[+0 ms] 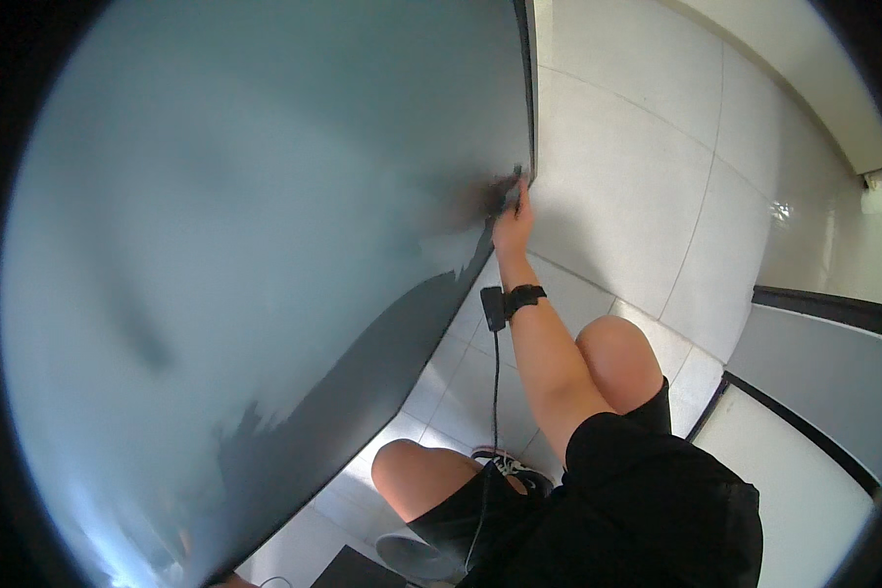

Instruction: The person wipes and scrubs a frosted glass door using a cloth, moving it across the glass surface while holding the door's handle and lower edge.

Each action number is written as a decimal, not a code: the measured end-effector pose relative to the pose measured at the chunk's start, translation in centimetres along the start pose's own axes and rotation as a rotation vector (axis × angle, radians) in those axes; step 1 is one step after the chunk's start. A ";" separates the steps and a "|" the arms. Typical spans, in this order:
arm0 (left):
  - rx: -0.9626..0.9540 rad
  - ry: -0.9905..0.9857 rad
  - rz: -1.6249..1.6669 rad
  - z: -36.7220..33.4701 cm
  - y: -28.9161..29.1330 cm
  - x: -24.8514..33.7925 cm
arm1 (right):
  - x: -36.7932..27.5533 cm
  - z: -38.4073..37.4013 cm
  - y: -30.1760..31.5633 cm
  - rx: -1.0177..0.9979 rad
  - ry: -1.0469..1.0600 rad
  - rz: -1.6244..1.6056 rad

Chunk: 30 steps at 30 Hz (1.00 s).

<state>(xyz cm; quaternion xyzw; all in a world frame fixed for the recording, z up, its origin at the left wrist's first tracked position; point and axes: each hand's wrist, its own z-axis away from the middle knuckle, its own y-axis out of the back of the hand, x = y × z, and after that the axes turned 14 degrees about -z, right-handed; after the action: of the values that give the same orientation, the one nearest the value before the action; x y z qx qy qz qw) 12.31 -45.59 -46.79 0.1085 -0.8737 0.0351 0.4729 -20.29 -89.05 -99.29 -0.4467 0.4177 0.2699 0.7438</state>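
A large glossy grey-blue panel [265, 196] with a dark edge fills the left side of the view. My right hand [513, 227] reaches forward to its right edge, the fingers closed around a small dark object [505, 194] against the surface. What that object is, I cannot make out; a dark, blurred reflection shows beside it. A black strap [525, 298] with a small black box [493, 308] sits on my right wrist. Of my left hand [233, 581], only a sliver of skin shows at the panel's lower corner, its fingers hidden.
White tiled floor [637, 176] lies to the right of the panel. My bent knees and a black shoe [519, 472] are below. A black cable [496, 392] hangs from the wrist box. Grey and white panels with dark frames [813, 314] stand at the right; a grey round container [412, 556] is near the bottom.
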 end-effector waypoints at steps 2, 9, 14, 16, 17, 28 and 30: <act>0.010 0.002 0.004 0.1 0.0 0.0 | 2.5 1.7 1.5 0.078 -0.435 -0.098; 0.030 -0.016 -0.024 0.6 -0.2 0.3 | 5.6 2.6 2.2 0.023 -0.093 -0.131; 0.045 -0.032 -0.054 1.0 -0.5 0.7 | 5.1 5.1 2.6 0.017 -0.174 0.393; 0.041 -0.047 -0.078 1.3 -1.1 1.3 | 6.9 8.8 3.7 -0.037 -0.245 0.638; 0.044 -0.054 -0.086 1.3 -1.2 1.5 | 7.9 10.2 3.9 -0.083 -0.203 0.746; 0.077 -0.074 -0.142 1.1 -2.0 1.6 | 10.1 -0.8 4.7 0.031 0.077 0.179; 0.093 -0.079 -0.149 0.8 -1.7 1.6 | 11.8 0.9 5.7 -0.009 -0.276 0.308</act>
<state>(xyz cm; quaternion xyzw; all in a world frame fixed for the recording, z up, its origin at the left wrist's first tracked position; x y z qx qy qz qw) 11.20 -47.62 -45.94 0.1963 -0.8786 0.0358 0.4338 -18.38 -85.33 -111.76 -0.3398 0.3741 0.4407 0.7419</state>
